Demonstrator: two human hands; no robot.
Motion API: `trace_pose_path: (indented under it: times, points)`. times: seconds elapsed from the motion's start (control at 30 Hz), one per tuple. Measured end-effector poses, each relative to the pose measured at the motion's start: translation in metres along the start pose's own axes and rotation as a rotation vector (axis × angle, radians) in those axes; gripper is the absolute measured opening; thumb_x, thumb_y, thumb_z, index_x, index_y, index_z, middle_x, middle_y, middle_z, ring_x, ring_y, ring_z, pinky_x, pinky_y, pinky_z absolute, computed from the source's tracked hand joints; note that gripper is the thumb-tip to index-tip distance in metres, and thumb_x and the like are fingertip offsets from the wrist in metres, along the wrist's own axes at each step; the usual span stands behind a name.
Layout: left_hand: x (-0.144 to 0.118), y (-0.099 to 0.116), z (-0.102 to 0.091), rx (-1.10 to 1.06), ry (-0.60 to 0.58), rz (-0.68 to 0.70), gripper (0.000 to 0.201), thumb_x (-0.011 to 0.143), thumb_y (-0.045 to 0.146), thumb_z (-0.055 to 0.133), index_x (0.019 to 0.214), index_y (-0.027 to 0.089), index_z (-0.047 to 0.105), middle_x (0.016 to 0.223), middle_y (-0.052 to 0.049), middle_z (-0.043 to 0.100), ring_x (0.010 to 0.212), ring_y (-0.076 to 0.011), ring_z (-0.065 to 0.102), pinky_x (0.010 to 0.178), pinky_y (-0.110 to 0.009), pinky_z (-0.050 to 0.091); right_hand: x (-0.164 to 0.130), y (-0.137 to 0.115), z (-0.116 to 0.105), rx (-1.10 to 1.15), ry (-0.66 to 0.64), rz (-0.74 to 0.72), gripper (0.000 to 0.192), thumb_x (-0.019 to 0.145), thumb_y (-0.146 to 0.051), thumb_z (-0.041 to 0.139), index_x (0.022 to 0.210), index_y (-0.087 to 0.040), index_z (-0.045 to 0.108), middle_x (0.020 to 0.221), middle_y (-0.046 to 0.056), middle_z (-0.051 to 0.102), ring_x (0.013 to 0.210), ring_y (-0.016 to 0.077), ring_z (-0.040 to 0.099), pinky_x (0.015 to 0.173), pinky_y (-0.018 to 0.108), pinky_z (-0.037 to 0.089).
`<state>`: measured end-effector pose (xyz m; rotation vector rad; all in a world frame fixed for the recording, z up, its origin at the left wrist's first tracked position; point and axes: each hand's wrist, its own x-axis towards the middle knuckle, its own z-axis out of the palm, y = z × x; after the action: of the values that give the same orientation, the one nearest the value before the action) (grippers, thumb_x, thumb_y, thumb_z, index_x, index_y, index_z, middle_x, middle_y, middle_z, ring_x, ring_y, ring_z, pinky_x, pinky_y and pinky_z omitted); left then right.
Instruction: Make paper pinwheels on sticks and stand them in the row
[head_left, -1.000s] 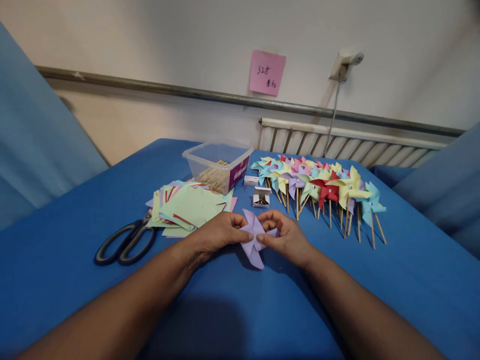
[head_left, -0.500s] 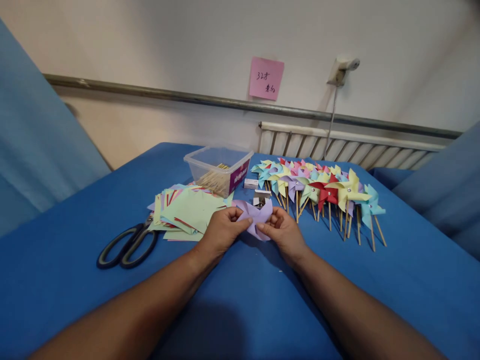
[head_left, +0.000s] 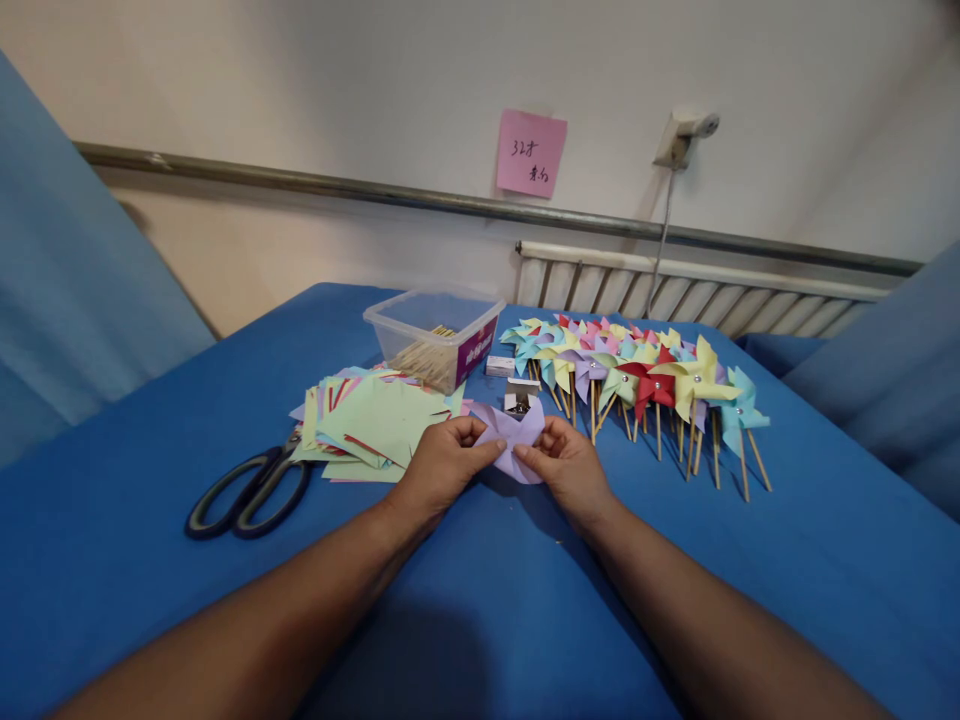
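Both hands, the left hand (head_left: 442,465) and right hand (head_left: 568,468), pinch the purple paper pinwheel (head_left: 512,438) in the middle of the frame, now tipped up and folded smaller than before.

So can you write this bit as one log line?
left hand: holds purple paper pinwheel | right hand: holds it too | scissors: on table

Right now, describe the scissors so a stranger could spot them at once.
On the blue table, look left of the stack of coloured paper squares. The scissors lie flat there, the only black-handled tool, their blades tucked under the stack's edge.
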<state>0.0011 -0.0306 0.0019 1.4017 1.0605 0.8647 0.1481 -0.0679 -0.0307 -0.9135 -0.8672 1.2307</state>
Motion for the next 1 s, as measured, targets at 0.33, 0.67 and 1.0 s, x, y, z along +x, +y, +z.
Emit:
trace_pose_path:
  times: [0.33, 0.67, 1.0]
  points:
    - [0.0018, -0.0008, -0.0007, 0.003, -0.024, -0.013, 0.023, 0.061, 0.032, 0.072, 0.066, 0.015, 0.057, 0.06, 0.002, 0.056, 0.055, -0.0112, 0.047, 0.053, -0.023, 0.035, -0.0007, -0.0026, 0.0004, 0.013, 0.016, 0.008, 0.032, 0.059, -0.026, 0.078, 0.084, -0.02, 0.057, 0.072, -0.002, 0.069, 0.063, 0.0131, 0.063, 0.063, 0.027, 0.05]
    - [0.0047, -0.0019, -0.0011, 0.123, 0.009, 0.074, 0.02, 0.062, 0.032, 0.068, 0.061, 0.016, 0.056, 0.057, 0.003, 0.052, 0.054, -0.0108, 0.045, 0.051, -0.023, 0.033, 0.0023, 0.0018, 0.0008, -0.034, 0.035, -0.034, 0.029, 0.061, -0.028, 0.076, 0.08, -0.02, 0.055, 0.068, -0.003, 0.067, 0.059, 0.012, 0.06, 0.06, 0.025, 0.048]
    - [0.0063, 0.0032, -0.0006, 0.142, 0.108, 0.144, 0.011, 0.059, 0.024, 0.068, 0.063, 0.015, 0.064, 0.057, 0.003, 0.057, 0.054, -0.0111, 0.049, 0.052, -0.022, 0.036, 0.0005, -0.0005, 0.0007, -0.168, 0.056, -0.166, 0.023, 0.071, -0.031, 0.069, 0.088, -0.02, 0.058, 0.072, -0.002, 0.064, 0.063, 0.0119, 0.059, 0.06, 0.024, 0.047]
